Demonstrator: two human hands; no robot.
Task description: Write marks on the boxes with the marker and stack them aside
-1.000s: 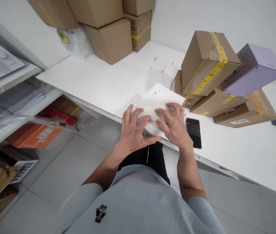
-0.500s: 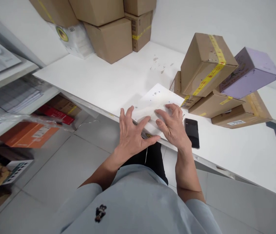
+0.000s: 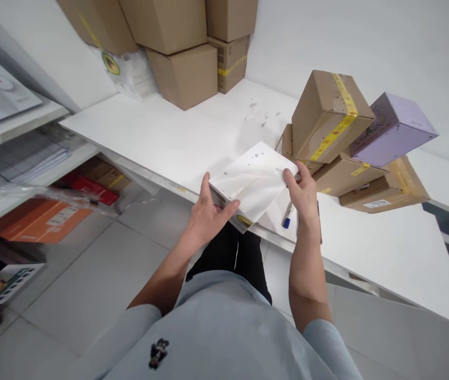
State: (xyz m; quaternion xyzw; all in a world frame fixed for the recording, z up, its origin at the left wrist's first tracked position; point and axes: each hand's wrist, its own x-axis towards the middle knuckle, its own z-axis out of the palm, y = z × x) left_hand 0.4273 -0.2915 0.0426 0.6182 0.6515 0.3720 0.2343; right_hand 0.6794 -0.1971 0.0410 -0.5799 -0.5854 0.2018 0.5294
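A white box (image 3: pixel 254 177) with small dark spots on top and a yellow-and-dark round mark on its near side is held over the front edge of the table. My left hand (image 3: pixel 209 215) grips its left end, thumb on top and fingers against the side. At the right corner, my right hand (image 3: pixel 302 190) is closed on the box with the thumb on top. A marker with a blue cap (image 3: pixel 288 215) lies on the table between the box and my right wrist. The phone (image 3: pixel 319 224) is mostly hidden behind my right forearm.
Cardboard boxes (image 3: pixel 185 74) are piled at the back left of the white table (image 3: pixel 161 137). More taped cartons (image 3: pixel 329 119) and a lilac box (image 3: pixel 399 129) stack up at the right. Shelves (image 3: pixel 30 121) with packages stand at the left.
Both hands have shifted from the top of the box to its ends and now grip it. The box looks slightly raised and tilted. The blue-capped marker has come into view.
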